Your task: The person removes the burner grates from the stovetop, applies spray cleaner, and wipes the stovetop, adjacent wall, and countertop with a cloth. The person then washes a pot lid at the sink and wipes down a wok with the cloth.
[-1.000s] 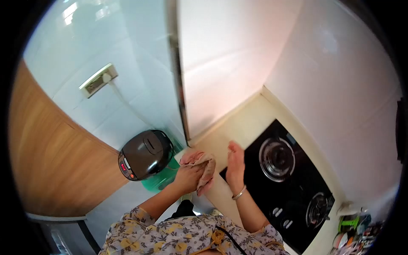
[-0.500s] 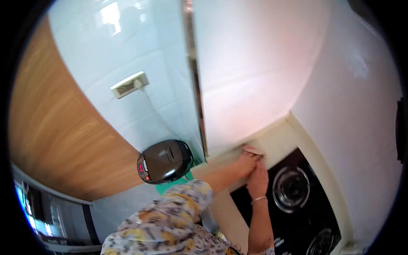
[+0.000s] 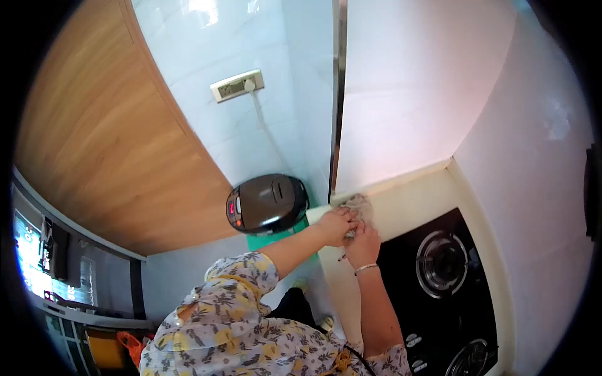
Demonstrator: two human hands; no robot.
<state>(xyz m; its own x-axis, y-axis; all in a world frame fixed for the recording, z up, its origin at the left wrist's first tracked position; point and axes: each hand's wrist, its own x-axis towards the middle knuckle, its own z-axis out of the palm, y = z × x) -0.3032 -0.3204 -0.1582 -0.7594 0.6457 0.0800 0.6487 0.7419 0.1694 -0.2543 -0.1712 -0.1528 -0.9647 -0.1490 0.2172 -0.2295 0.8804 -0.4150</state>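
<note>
A pale, patterned cloth [image 3: 359, 203] lies crumpled on the cream countertop [image 3: 411, 203], close to the wall and the metal edge strip. My left hand [image 3: 337, 225] presses on the cloth with its fingers closed over it. Beside it, touching, my right hand [image 3: 363, 244] also has its fingers on the cloth's lower part; a silver bracelet [image 3: 366, 268] circles that wrist. Just right of my hands is the black gas hob [image 3: 401, 276].
The dark rice cooker [image 3: 266, 202] stands on a green support [image 3: 263, 240] left of the counter, its cord running up to a wall socket [image 3: 238, 85]. A wooden panel [image 3: 119, 138] fills the left. The front burner [image 3: 469, 358] lies at lower right.
Both hands and the cloth have moved left along the counter, toward the metal strip. Earlier my right hand was open and apart from the cloth; now it is on it. The view has shifted.
</note>
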